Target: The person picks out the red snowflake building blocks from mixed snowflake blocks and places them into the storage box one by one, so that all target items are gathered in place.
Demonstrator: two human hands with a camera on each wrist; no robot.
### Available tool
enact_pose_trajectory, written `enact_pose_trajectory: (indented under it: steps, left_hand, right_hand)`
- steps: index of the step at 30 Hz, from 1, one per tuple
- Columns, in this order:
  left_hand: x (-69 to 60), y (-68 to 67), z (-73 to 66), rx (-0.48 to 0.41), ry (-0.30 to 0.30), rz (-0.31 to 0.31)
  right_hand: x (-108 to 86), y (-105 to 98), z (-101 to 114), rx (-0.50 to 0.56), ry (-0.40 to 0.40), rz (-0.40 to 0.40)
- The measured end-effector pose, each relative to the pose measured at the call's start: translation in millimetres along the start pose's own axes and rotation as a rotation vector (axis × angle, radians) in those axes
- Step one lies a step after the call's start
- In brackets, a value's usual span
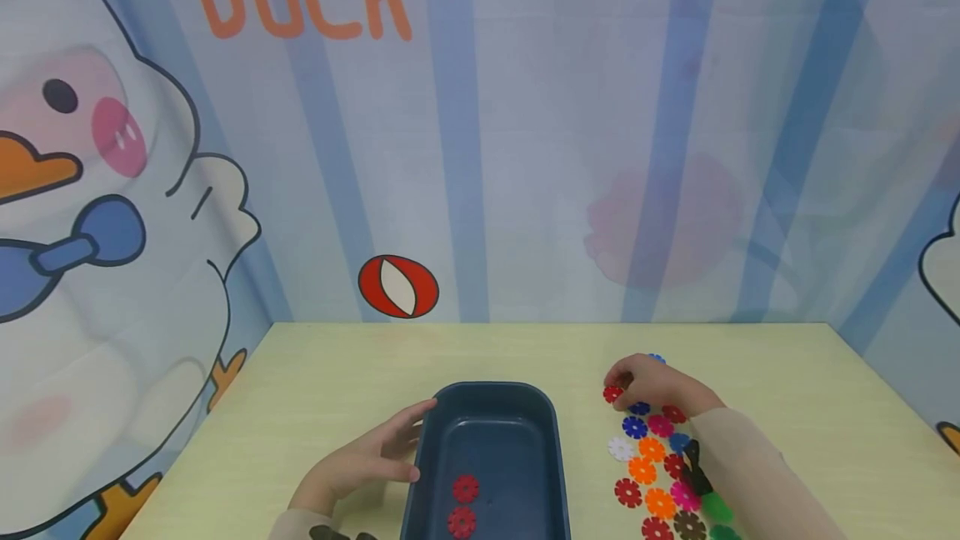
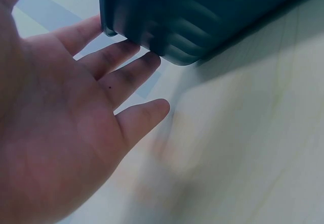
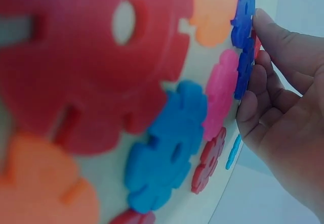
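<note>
My left hand rests against the left side of a dark blue tray, fingers extended; the left wrist view shows its fingertips touching the tray's wall. Two red flower-shaped discs lie inside the tray, near its front. At the far end of a spread of coloured discs, my right hand pinches a red disc between thumb and fingers. In the right wrist view this red disc is mostly hidden by the hand, beside dark blue discs.
Right of the tray, several discs lie on the pale table: orange, white, pink, brown and green. The right forearm reaches over the spread's right edge. A printed curtain hangs behind the table.
</note>
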State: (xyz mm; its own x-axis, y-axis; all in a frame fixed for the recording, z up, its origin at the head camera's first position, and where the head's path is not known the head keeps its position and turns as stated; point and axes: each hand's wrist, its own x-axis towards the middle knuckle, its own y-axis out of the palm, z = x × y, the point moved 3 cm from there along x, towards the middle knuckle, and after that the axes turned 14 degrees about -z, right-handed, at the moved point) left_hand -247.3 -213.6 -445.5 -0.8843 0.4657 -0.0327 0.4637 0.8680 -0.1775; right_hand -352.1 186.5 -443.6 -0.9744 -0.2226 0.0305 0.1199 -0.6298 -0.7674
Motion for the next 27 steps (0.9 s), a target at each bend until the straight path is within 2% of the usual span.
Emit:
enact_pose_trajectory:
  steps: [11, 18, 27]
  left_hand:
    - [0.6, -1.4, 2.4, -0.006, -0.007, -0.002]
    - [0.5, -2.0, 3.6, 0.007, -0.002, -0.01]
    - [0.4, -3.3, 5.3, 0.002, -0.015, -0.007]
  right_hand:
    - [-0.8, 1, 7, -0.024, -0.007, 0.037]
    - [1.0, 2, 9, -0.08, -0.035, 0.077]
    - [1.5, 2, 11, -0.09, -0.022, 0.1]
